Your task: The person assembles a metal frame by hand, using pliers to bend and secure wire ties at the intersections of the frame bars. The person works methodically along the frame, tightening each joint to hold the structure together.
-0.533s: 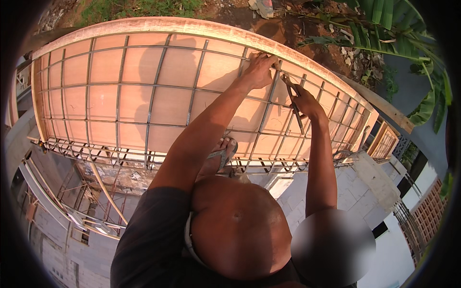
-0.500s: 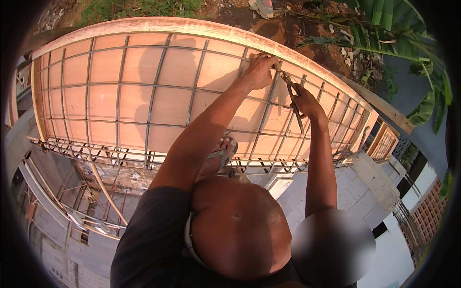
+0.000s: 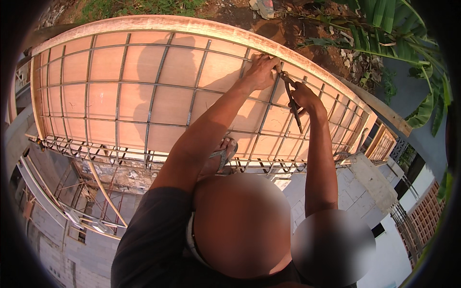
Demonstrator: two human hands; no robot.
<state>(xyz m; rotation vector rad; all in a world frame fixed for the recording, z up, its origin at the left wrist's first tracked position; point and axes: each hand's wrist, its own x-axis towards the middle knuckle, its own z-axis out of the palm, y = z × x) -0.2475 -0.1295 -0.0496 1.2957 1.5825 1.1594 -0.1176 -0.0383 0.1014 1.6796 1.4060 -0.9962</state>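
Observation:
A grid of steel reinforcing bars (image 3: pixel 151 103) lies over pinkish plywood inside a timber-edged form. At the far edge, right of the middle, my left hand (image 3: pixel 261 72) has its fingers curled in at a bar crossing; whatever is between them is hidden. My right hand (image 3: pixel 306 98) is closed round the handles of dark metal pincers (image 3: pixel 293 103). The pincers' jaws meet the bars just right of my left fingertips, and one handle points back toward me.
A pale timber board (image 3: pixel 192 25) edges the form's far side. My sandalled foot (image 3: pixel 224 151) is at its near edge, where bar ends (image 3: pixel 120 152) stick out. Below lie grey block walls (image 3: pixel 60 240) and a slanting pole (image 3: pixel 106 189). Banana leaves (image 3: pixel 384 45) hang at the far right.
My right hand and the pincers have shifted very slightly, with the jaws staying at the bar crossing. My left hand keeps its place.

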